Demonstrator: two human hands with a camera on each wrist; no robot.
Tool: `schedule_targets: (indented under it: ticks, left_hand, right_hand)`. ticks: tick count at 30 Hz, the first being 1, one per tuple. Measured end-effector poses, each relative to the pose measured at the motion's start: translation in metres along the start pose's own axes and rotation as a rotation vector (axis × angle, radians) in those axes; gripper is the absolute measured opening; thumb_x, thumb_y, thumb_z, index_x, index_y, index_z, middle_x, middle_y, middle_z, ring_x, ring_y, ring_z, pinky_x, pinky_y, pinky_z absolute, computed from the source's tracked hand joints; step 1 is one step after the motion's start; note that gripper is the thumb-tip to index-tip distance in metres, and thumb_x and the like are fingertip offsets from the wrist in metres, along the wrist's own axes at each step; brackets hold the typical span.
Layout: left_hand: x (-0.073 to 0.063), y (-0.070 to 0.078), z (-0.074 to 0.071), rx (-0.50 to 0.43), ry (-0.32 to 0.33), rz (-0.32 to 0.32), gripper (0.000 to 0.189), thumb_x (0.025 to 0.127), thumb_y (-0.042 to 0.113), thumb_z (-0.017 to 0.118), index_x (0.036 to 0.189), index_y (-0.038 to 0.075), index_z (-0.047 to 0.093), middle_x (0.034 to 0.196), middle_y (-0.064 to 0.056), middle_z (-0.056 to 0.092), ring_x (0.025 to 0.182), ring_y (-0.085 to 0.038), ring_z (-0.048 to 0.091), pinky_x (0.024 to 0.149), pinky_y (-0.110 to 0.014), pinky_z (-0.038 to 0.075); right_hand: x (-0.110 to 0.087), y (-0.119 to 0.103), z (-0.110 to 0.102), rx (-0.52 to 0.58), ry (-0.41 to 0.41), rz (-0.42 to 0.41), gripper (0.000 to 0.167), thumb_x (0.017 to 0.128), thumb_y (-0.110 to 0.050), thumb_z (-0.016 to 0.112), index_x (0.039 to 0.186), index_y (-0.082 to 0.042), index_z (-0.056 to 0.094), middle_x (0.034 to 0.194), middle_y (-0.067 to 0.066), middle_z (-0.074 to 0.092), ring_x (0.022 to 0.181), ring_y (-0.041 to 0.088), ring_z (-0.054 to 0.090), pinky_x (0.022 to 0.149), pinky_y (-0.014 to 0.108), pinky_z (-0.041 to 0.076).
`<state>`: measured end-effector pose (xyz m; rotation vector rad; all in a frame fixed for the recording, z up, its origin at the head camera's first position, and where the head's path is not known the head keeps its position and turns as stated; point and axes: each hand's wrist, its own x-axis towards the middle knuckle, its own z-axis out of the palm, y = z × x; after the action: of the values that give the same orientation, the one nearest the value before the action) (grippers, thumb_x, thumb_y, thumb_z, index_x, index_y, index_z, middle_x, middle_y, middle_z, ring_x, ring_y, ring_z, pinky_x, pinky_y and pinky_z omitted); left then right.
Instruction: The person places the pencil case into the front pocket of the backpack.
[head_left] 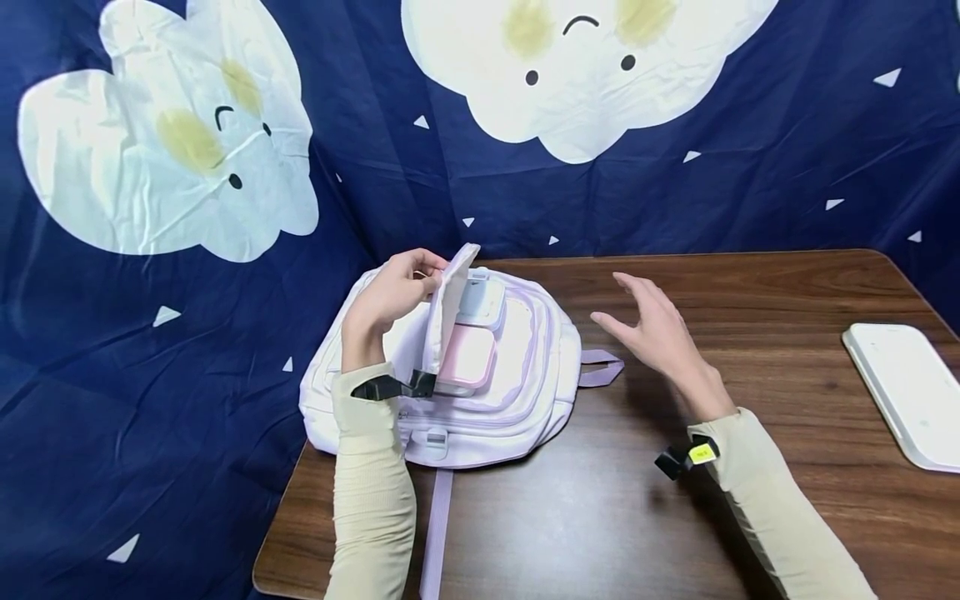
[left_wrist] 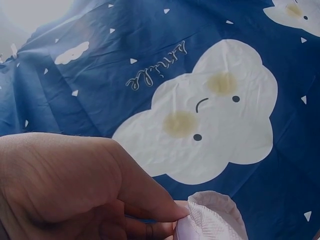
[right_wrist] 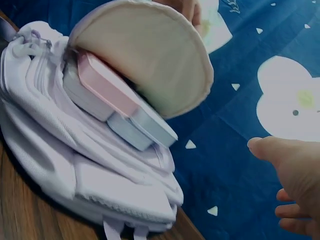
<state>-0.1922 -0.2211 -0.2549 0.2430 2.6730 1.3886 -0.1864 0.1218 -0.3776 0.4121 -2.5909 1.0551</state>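
A pale lilac backpack point(head_left: 551, 400) lies flat on the table, its front pocket flap point(right_wrist: 150, 55) lifted upright. My left hand point(head_left: 393, 292) pinches the flap's edge between thumb and fingers; the left wrist view shows the thumb pressed on the fabric point(left_wrist: 212, 220). Inside the pocket sit a pink-lidded box point(head_left: 471, 354) and a pale blue-lidded box point(head_left: 482, 300), side by side. My right hand point(head_left: 656, 325) hovers to the right of the backpack, holding nothing, thumb apart from the fingers.
On the table's right side lies a white flat box-like object point(head_left: 911, 396). A lilac strap point(head_left: 437, 533) runs toward the front edge, and a loop point(head_left: 600, 368) sticks out at the right. A dark blue cloud-print curtain point(head_left: 360, 125) hangs behind the wooden table point(head_left: 750, 317).
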Motion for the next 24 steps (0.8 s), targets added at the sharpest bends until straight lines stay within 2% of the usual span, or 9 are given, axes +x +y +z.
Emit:
schedule_targets:
  ticks: [12, 24]
  left_hand:
    - [0.000, -0.003, -0.001, 0.001, 0.000, -0.003, 0.023, 0.094, -0.001, 0.047, 0.114, -0.009, 0.056, 0.096, -0.016, 0.056, 0.082, -0.018, 0.052, 0.072, -0.023, 0.048]
    - [0.000, -0.001, -0.001, 0.008, 0.003, 0.009, 0.023, 0.094, -0.001, 0.047, 0.113, -0.008, 0.057, 0.096, -0.014, 0.056, 0.082, -0.017, 0.052, 0.071, -0.023, 0.048]
  right_hand:
    - [-0.014, 0.037, -0.028, -0.041, 0.065, 0.058, 0.069, 0.083, -0.038, 0.073, 0.138, -0.006, 0.046, 0.130, 0.021, 0.053, 0.122, 0.039, 0.047, 0.098, 0.054, 0.036]
    - [-0.030, 0.067, -0.055, -0.100, 0.077, 0.116, 0.070, 0.085, -0.040, 0.069, 0.139, -0.003, 0.044, 0.130, 0.026, 0.050, 0.122, 0.045, 0.043, 0.097, 0.060, 0.033]
